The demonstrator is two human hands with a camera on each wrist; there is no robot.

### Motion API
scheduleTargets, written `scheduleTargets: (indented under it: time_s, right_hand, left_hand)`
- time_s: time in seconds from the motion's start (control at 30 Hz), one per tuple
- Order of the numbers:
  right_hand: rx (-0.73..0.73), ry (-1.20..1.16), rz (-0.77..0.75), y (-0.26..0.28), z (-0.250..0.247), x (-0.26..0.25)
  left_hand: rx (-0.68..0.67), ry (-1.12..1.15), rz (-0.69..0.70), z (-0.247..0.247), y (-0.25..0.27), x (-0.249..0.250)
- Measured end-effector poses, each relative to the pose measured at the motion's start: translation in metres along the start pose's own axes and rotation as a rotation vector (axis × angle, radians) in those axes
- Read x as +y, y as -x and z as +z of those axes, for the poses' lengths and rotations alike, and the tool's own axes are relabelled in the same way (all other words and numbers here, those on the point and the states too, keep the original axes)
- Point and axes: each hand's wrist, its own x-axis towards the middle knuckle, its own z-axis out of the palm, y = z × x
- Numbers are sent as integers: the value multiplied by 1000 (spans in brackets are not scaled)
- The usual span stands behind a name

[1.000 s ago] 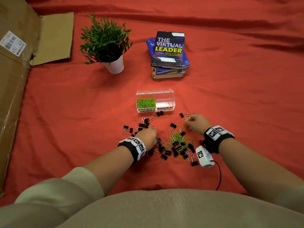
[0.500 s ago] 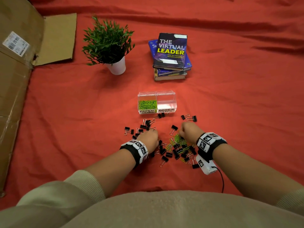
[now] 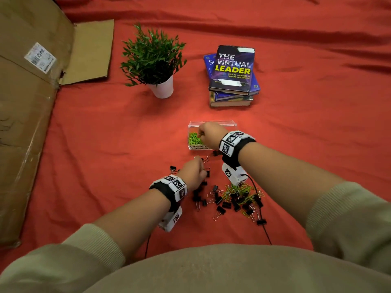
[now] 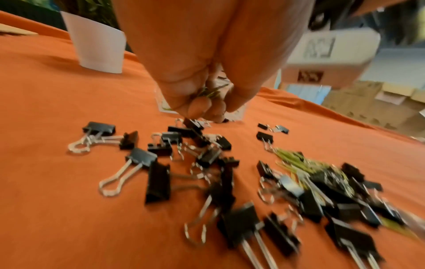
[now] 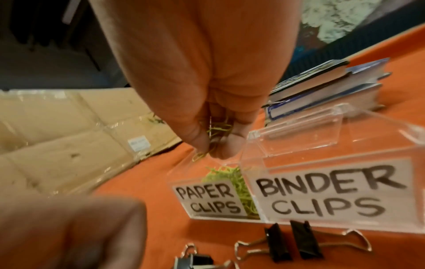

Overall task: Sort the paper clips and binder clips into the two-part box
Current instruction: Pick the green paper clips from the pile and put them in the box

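The clear two-part box (image 3: 191,125) (image 5: 299,174) sits open on the red cloth, labelled PAPER CLIPS on the left and BINDER CLIPS on the right. Green paper clips (image 3: 194,138) (image 5: 232,174) fill the left part. My right hand (image 3: 208,132) (image 5: 214,151) hovers over that part, pinching a bunch of green paper clips. My left hand (image 3: 195,170) (image 4: 202,107) is curled just above the cloth, holding several green paper clips. A mixed pile of black binder clips (image 3: 226,205) (image 4: 158,183) and green paper clips (image 3: 234,190) (image 4: 296,162) lies near me.
A potted plant (image 3: 152,60) in a white pot stands at the back left, a stack of books (image 3: 232,77) at the back right. Flattened cardboard (image 3: 27,102) lies along the left edge. Two binder clips (image 5: 289,242) rest right before the box front.
My right hand has left the pile and risen forward to hover over the paper-clip part of the box. My left hand has shifted slightly toward the box.
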Motion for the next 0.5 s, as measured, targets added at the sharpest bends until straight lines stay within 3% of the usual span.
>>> scheduleTargets:
  time_s: [0.17,0.37,0.5]
  right_hand:
    - [-62,134,-81,-6,8,1]
    - [182,-154,-62,38,-10,36]
    - [15,-162,44,88,-4,72]
  left_hand:
    - [100,-69,51,-46,-31,6]
    - [124,-247,85,-75,-75,18]
    - [10,-390,144,-65,-88,23]
